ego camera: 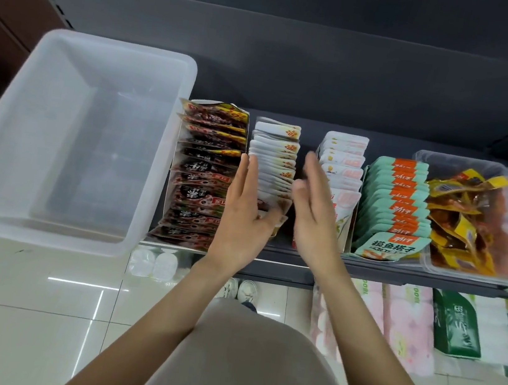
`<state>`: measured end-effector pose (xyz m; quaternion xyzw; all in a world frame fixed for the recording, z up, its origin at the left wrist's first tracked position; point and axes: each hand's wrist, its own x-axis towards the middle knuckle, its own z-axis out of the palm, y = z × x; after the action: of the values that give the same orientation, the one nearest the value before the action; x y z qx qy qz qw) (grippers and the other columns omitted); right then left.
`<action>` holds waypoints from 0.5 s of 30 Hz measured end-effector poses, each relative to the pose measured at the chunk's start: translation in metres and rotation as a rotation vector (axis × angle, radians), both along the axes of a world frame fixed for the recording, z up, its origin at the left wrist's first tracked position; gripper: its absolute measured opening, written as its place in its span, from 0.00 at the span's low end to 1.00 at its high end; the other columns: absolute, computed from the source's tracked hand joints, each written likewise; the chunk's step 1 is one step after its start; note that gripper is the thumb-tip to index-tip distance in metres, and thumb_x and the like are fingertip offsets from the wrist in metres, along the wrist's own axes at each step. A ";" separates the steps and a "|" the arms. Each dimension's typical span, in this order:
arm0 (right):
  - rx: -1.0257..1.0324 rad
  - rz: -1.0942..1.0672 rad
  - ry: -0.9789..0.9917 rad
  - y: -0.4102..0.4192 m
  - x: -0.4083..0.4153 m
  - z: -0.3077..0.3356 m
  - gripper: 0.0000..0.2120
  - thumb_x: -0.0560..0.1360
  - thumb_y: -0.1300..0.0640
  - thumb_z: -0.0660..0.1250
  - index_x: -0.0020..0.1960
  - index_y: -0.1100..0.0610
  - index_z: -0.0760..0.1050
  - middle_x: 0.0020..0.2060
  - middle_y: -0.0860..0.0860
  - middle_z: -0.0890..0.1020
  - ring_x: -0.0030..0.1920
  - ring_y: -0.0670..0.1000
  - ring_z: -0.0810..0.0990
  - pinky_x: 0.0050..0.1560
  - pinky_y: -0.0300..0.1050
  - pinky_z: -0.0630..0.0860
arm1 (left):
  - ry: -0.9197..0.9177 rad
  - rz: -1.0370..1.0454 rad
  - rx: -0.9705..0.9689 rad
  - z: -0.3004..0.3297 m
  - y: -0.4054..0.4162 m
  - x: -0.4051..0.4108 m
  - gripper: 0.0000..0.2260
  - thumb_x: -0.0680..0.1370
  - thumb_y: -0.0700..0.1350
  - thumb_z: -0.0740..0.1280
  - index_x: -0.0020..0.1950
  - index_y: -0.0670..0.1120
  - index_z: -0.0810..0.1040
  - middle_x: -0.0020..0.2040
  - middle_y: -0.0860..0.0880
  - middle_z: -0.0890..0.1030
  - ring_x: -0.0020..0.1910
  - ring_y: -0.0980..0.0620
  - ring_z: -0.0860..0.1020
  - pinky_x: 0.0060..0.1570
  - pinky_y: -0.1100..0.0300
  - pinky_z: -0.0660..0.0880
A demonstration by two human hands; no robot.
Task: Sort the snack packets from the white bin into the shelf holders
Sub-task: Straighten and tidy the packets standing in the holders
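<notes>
The white bin [67, 140] stands on the shelf at the left, with nothing visible inside it. Right of it stand holders with upright rows of packets: dark red packets [205, 166], white packets [275, 159], another white row [345, 162] and teal-and-orange packets [397, 206]. My left hand [244, 214] lies with straight fingers along the left side of the white packet row, its thumb against the front packet. My right hand [315, 207] is flat and blurred just right of that row, fingers straight, holding nothing.
A clear tub [459, 162] at the right holds loose yellow and brown packets, and another tub sits beyond it. The dark shelf back wall rises behind. Below the shelf edge are tissue packs [404, 324] and a glossy tiled floor.
</notes>
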<state>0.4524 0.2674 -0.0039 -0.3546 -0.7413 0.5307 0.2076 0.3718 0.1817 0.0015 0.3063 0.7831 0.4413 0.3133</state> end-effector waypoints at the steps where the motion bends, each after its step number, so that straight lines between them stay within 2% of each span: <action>1: 0.132 0.017 -0.012 0.010 0.000 0.004 0.23 0.82 0.55 0.55 0.76 0.53 0.56 0.75 0.49 0.61 0.74 0.45 0.58 0.75 0.43 0.56 | 0.019 -0.026 0.001 0.002 0.001 0.000 0.37 0.77 0.44 0.64 0.78 0.49 0.44 0.78 0.54 0.44 0.75 0.62 0.41 0.74 0.59 0.47; 3: 0.392 0.087 -0.094 0.032 -0.008 0.010 0.23 0.80 0.59 0.60 0.74 0.55 0.62 0.71 0.51 0.68 0.71 0.48 0.64 0.72 0.44 0.62 | 0.041 -0.060 -0.014 0.003 0.000 -0.001 0.41 0.75 0.46 0.68 0.78 0.48 0.42 0.78 0.54 0.43 0.74 0.62 0.40 0.73 0.61 0.46; 5: 0.592 0.205 -0.247 0.052 -0.020 0.017 0.23 0.78 0.57 0.63 0.72 0.55 0.65 0.67 0.52 0.72 0.67 0.51 0.68 0.68 0.44 0.65 | 0.079 -0.094 -0.052 0.001 -0.004 -0.004 0.45 0.73 0.46 0.71 0.78 0.48 0.41 0.78 0.54 0.41 0.74 0.62 0.39 0.72 0.64 0.46; 8: 0.876 0.435 -0.399 0.073 -0.038 0.028 0.20 0.78 0.56 0.64 0.69 0.56 0.69 0.61 0.53 0.75 0.61 0.54 0.72 0.62 0.49 0.70 | 0.177 -0.137 -0.083 0.003 -0.008 -0.006 0.47 0.72 0.44 0.73 0.77 0.47 0.40 0.78 0.53 0.41 0.75 0.58 0.42 0.74 0.60 0.50; 12: 0.999 0.667 -0.577 0.087 -0.062 0.041 0.21 0.78 0.53 0.61 0.70 0.56 0.68 0.63 0.53 0.74 0.61 0.54 0.73 0.57 0.48 0.70 | 0.222 -0.138 -0.082 0.003 -0.007 -0.007 0.45 0.74 0.45 0.72 0.77 0.46 0.42 0.78 0.51 0.43 0.76 0.55 0.45 0.74 0.57 0.52; 15: 1.039 0.722 -0.683 0.090 -0.078 0.045 0.22 0.76 0.44 0.64 0.65 0.54 0.70 0.59 0.51 0.78 0.56 0.56 0.77 0.51 0.50 0.72 | 0.225 -0.132 -0.080 0.003 -0.007 -0.007 0.44 0.74 0.45 0.71 0.77 0.46 0.42 0.78 0.51 0.44 0.76 0.54 0.46 0.74 0.58 0.52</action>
<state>0.3744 0.3577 0.0409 -0.0889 -0.9926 0.0044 -0.0823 0.3645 0.1744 0.0042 0.3917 0.8085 0.3511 0.2639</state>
